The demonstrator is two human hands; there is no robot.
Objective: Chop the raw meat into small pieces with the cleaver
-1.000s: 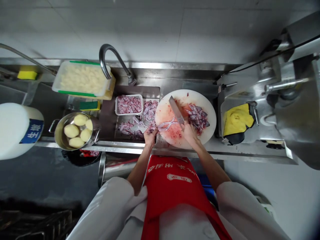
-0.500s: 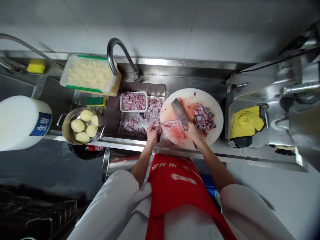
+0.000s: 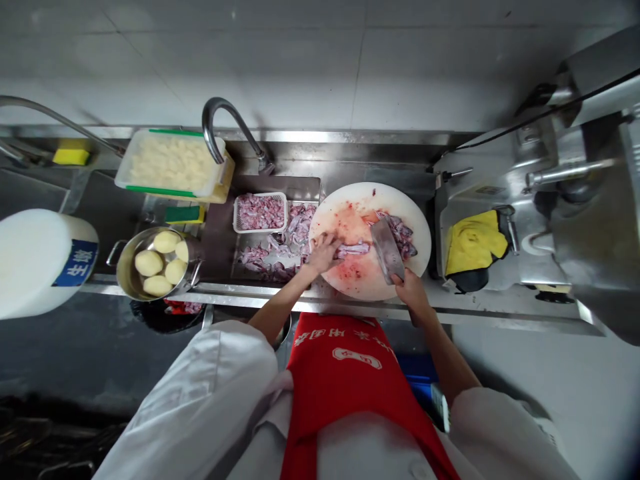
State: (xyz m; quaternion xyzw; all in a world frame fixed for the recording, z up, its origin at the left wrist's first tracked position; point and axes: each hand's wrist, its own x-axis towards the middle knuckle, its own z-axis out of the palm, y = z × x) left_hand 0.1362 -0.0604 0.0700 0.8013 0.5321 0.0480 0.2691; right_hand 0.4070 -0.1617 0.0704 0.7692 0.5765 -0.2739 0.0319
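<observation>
A pale pink piece of raw meat [image 3: 353,249], much like a skinned frog, lies stretched across the round white cutting board [image 3: 350,200]. My left hand [image 3: 324,253] holds its left end at the board's left edge, fingers bent over it. In my right hand [image 3: 411,291], closed round the handle, is a cleaver [image 3: 387,251]. Its broad blade is tilted just right of the piece, partly in front of a heap of dark-skinned meat [image 3: 406,240]. Red stains mark the board.
Left of the board, the sink [image 3: 220,233] holds loose cut meat [image 3: 275,267] and a white basket [image 3: 237,223] of meat, under a curved faucet [image 3: 235,113]. Further left are a pot [image 3: 125,283] of peeled potatoes and a lidded tub [image 3: 173,163]. A yellow cloth [image 3: 475,241] lies right.
My left hand has moved from the sink's edge onto the board, and the piece lies further right. My right hand has shifted the cleaver right and down, towards the heap.
</observation>
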